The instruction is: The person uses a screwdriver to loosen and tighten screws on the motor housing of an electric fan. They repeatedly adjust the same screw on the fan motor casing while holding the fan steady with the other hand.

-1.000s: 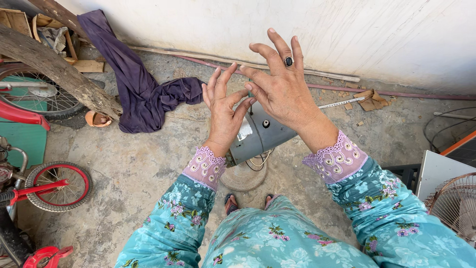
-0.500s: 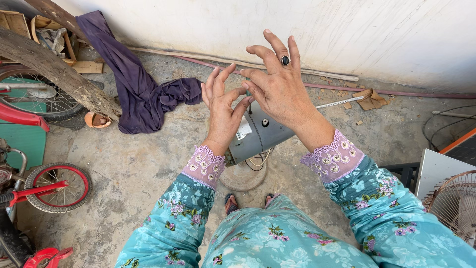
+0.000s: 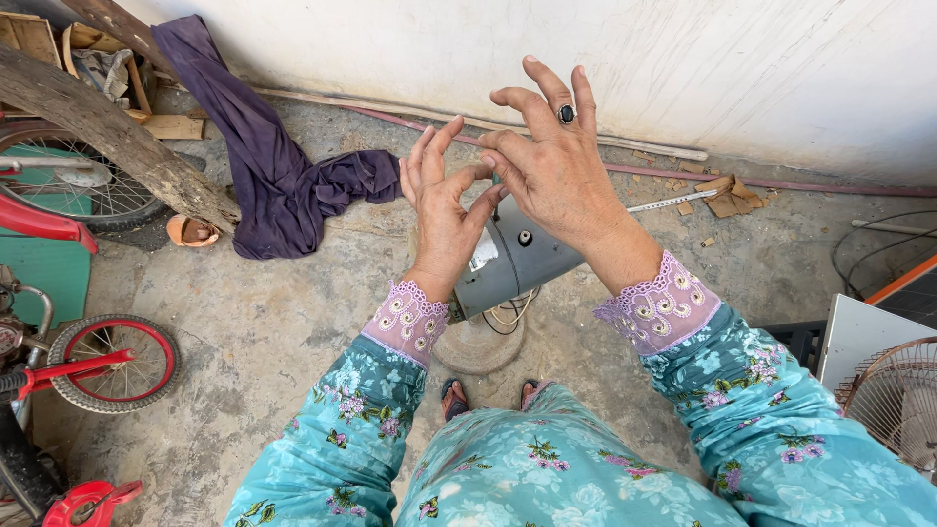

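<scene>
The left hand (image 3: 441, 210) is up in the air with its palm turned in. Its fingers (image 3: 426, 156) are spread a little and bent, and they hold nothing. The thumb tip meets the fingers of the right hand (image 3: 558, 176). The right hand shows its back. Its fingers are half curled, like a loose claw, and it holds nothing too. A dark ring (image 3: 566, 113) sits on one finger of the right hand.

Just under both hands is a grey fan motor (image 3: 515, 263). It sits on a thin stand with a round base (image 3: 478, 346) on the concrete floor (image 3: 283, 312). Loose wires (image 3: 508, 314) hang down below the motor. I cannot tell if the left hand touches the motor, since the hand hides part of it.

Two feet in sandals (image 3: 454, 395) show near the base.

A purple cloth (image 3: 278, 185) lies on the floor by the white wall (image 3: 742, 68), to the left of the hands. A big log (image 3: 107, 132) leans beside it. A small red bike wheel (image 3: 115, 358) is near the left edge. A wire fan cage (image 3: 898, 400) is at the right edge, well apart from the hands.
</scene>
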